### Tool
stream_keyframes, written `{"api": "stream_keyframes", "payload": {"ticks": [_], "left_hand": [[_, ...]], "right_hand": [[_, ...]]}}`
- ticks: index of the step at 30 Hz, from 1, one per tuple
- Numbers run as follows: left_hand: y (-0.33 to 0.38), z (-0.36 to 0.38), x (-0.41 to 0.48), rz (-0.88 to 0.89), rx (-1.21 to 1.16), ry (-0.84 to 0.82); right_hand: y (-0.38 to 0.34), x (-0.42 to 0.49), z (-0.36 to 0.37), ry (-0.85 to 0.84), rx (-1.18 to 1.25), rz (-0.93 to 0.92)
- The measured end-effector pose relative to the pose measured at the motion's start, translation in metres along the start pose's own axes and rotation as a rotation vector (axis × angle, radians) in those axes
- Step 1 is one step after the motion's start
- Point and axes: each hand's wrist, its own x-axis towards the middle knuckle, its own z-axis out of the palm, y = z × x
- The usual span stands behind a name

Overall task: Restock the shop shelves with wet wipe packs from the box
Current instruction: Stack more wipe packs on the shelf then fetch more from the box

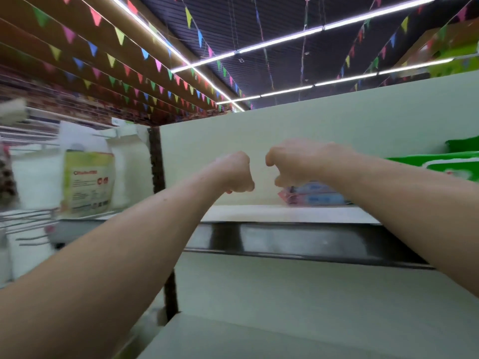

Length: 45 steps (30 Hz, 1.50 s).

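Both my arms reach up to the top shelf [285,213], a white board with a dark front rail. A small stack of pink and blue wet wipe packs [317,196] lies flat on it. My right hand [298,161] hovers just above the stack's left end, its fingers loosely curled and holding nothing. To the left of it, over bare shelf, my left hand [237,172] is curled into a fist with nothing visible in it. The two hands are close together but apart. The box is out of view.
Green packs [451,164] lie on the same shelf at the far right. A pale back panel [337,125] rises behind the shelf. Left of a dark upright post [156,161], wire racks hold white bags and a yellow-green pack [88,182]. A lower shelf [259,338] sits below.
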Motion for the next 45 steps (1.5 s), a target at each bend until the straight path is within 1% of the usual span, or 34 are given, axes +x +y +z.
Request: {"api": "stream_keyframes", "payload": {"ticks": [5, 10, 14, 16, 22, 26, 30, 33, 39, 45], "left_hand": [[-0.054, -0.033, -0.056, -0.144, 0.032, 0.038], [-0.109, -0.061, -0.119, -0.311, 0.085, 0.044], [-0.141, -0.079, -0.169, -0.421, 0.156, 0.007], [-0.154, -0.085, -0.194, -0.492, 0.19, -0.003], [-0.181, -0.098, -0.278, -0.787, 0.251, -0.035], [-0.171, -0.096, -0.337, -0.973, 0.311, -0.038], [-0.139, -0.086, -0.395, -1.164, 0.312, -0.047], [-0.107, -0.076, -0.44, -1.298, 0.301, -0.024], [-0.033, -0.07, -0.532, -1.552, 0.301, -0.062], [0.036, -0.076, -0.636, -1.794, 0.309, -0.029]], "right_hand": [[-0.069, -0.002, -0.023, 0.038, 0.106, -0.077], [-0.15, -0.011, -0.042, 0.106, 0.212, -0.221], [-0.211, -0.022, -0.055, 0.151, 0.259, -0.376], [-0.238, -0.029, -0.062, 0.141, 0.28, -0.46], [-0.296, -0.062, -0.08, 0.168, 0.374, -0.709], [-0.323, -0.099, -0.085, 0.176, 0.42, -0.89], [-0.344, -0.15, -0.085, 0.19, 0.441, -1.068], [-0.358, -0.194, -0.085, 0.201, 0.468, -1.203], [-0.361, -0.302, -0.1, 0.171, 0.555, -1.493], [-0.359, -0.413, -0.128, 0.169, 0.659, -1.693]]}}
